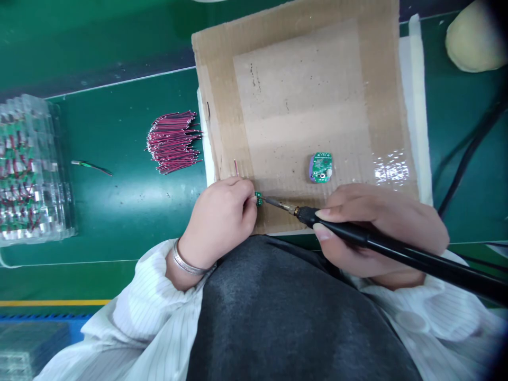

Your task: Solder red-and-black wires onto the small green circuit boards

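Note:
My left hand (224, 217) is closed near the front left of the cardboard sheet (305, 111). It pinches a small green circuit board (259, 199), most of which my fingers hide. A thin red wire (235, 168) sticks out just beyond the knuckles. In my right hand (381, 227) is a black-handled soldering iron (357, 233), gripped like a pen. Its tip points left and meets the edge of the small board, though actual contact is hard to make out. Beyond my right hand, another green circuit board (321, 168) with a purple edge lies on the cardboard.
Left of the cardboard lies a pile of short red and black wires (174, 142). A loose green wire piece (91, 167) is farther left, beside stacked clear trays (34, 174) of parts. On the right are a black cable (472, 153) and a pale yellow rounded object (474, 39).

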Demonstrator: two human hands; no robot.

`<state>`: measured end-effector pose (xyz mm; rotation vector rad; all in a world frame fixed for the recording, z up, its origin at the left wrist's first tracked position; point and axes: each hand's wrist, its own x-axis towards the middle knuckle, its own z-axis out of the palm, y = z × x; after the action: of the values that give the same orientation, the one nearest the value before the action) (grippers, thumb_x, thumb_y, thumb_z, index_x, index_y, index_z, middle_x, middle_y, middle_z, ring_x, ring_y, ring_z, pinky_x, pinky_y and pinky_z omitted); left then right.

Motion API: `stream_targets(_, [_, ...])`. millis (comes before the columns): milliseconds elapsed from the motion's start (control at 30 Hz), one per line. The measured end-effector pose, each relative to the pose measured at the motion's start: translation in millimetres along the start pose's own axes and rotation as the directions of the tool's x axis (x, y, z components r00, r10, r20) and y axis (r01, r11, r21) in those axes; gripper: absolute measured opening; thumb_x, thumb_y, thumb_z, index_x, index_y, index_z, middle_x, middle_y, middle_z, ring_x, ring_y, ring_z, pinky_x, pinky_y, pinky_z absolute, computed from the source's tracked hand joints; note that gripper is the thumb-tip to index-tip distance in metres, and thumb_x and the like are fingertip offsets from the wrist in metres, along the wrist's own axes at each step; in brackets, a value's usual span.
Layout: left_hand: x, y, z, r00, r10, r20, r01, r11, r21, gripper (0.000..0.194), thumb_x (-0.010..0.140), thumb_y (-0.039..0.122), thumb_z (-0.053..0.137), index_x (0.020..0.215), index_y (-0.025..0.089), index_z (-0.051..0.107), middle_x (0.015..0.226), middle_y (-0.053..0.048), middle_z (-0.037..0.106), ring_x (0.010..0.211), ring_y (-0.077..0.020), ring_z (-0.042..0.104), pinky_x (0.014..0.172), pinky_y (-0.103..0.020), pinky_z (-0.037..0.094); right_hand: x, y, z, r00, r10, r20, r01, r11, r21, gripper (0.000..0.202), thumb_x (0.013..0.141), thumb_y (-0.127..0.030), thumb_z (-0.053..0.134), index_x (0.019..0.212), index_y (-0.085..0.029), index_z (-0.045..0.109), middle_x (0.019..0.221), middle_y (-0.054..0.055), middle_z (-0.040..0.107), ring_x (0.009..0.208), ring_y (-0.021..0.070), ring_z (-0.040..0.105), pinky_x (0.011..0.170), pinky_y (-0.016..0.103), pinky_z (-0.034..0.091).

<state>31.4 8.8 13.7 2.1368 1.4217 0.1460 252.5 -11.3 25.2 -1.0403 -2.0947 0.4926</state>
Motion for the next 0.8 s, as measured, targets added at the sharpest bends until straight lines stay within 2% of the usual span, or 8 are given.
stream_targets(133, [-0.4, -0.3, -0.2, 1.0, -0.002, -0.005, 0.002, 1.0, 0.009, 0.015, 0.087, 0.017, 0.048, 0.074, 0.016, 0.056, 0.071, -0.003, 0.056, 0.067, -0.0164, 0.052, 0.062, -0.03, 0.037, 1.0, -0.7, 1.9, 0.999, -0.03, -0.02, 0.03, 1.0, -0.002, 0.023, 0.069, -0.007, 0.066, 0.086, -0.02, 0.058, 0.063, -0.001, 0.062, 0.059, 0.014, 0.063, 0.055, 0.026, 0.056])
stream_targets(233, [-0.6, 0.0, -0.7, 1.0, -0.001, -0.012, 0.001, 1.0, 0.015, 0.016, 0.087, 0.017, 0.047, 0.074, 0.016, 0.057, 0.071, -0.003, 0.057, 0.066, -0.0165, 0.053, 0.061, -0.03, 0.038, 2.9, -1.3, 1.8, 1.0, 0.014, -0.014, -0.014, 1.0, 0.005, 0.025, 0.069, -0.004, 0.062, 0.086, -0.021, 0.058, 0.064, 0.0, 0.062, 0.059, 0.0148, 0.063, 0.056, 0.028, 0.057])
stream_targets(400, [-0.7, 0.7, -0.2, 1.0, 0.003, -0.016, -0.002, 1.0, 0.025, 0.016, 0.087, 0.017, 0.047, 0.074, 0.016, 0.057, 0.071, -0.003, 0.058, 0.067, -0.0167, 0.053, 0.061, -0.03, 0.038, 3.1, -0.4, 1.6, 0.998, -0.056, -0.021, 0.057, 0.998, 0.018, 0.026, 0.066, -0.005, 0.066, 0.085, -0.02, 0.058, 0.062, 0.0, 0.062, 0.055, 0.0161, 0.063, 0.049, 0.028, 0.056])
stream_targets(600, [0.1, 1.7, -0.3, 1.0, 0.004, -0.022, -0.003, 1.0, 0.028, 0.017, 0.086, 0.017, 0.047, 0.072, 0.017, 0.055, 0.069, -0.003, 0.056, 0.064, -0.0162, 0.052, 0.06, -0.03, 0.037, 0.8, -2.3, 1.5, 1.0, 0.009, -0.014, -0.009, 1.0, 0.002, 0.025, 0.068, -0.005, 0.063, 0.084, -0.023, 0.058, 0.062, -0.001, 0.061, 0.056, 0.0168, 0.063, 0.051, 0.031, 0.057])
stream_targets(800, [0.9, 2.8, 0.4, 0.999, 0.003, -0.034, -0.001, 0.999, 0.052, 0.016, 0.085, 0.016, 0.048, 0.07, 0.017, 0.054, 0.067, -0.002, 0.056, 0.063, -0.0159, 0.051, 0.059, -0.029, 0.035, -1.1, 3.4, 5.8, 0.995, -0.091, -0.044, 0.092, 0.996, 0.017, 0.021, 0.065, -0.006, 0.066, 0.08, -0.018, 0.059, 0.064, 0.001, 0.062, 0.056, 0.0145, 0.061, 0.053, 0.028, 0.056])
